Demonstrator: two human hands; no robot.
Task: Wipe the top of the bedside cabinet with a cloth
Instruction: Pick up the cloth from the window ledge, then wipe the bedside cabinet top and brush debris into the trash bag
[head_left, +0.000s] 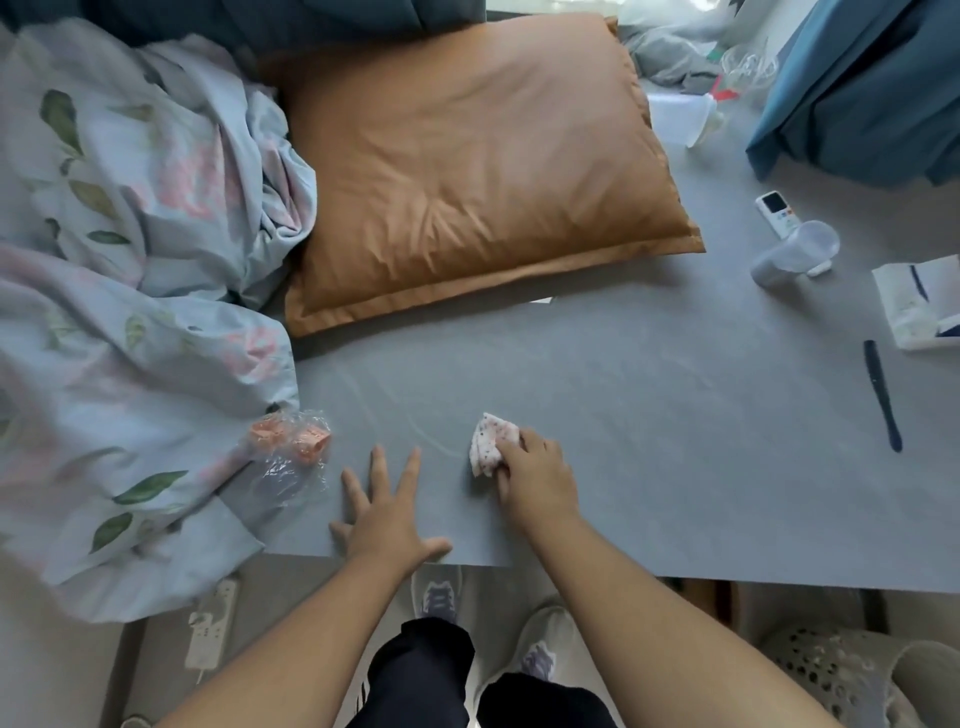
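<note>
Spanning most of the view, the grey top of the bedside cabinet carries every item listed here; faint pale streaks cross its matte surface near the front edge. No brand, label or writing is legible on any item.

Items, largest first:

- Floral duvet: pale blue with green leaves and pink blooms, crumpled, draped over the left end of the top.
- Orange pillow: lies flat at the rear centre, touching the duvet.
- White packet: right edge, dark blue markings, text too small to read.
- Left hand: released, palm down, fingers spread flat on the top at the front edge.
- Right hand: grasping the cloth and pressing it onto the top.
- Clear plastic cup: lying on its side, just beside a white remote control with a small screen.
- Clear wrapper: crumpled, orange contents, at the duvet's edge.
- Dark blue pen-like item: lies loose, right of centre.
- Cloth: white with small dark and red speckles, bunched, near the front centre, just right of the left hand.
</note>
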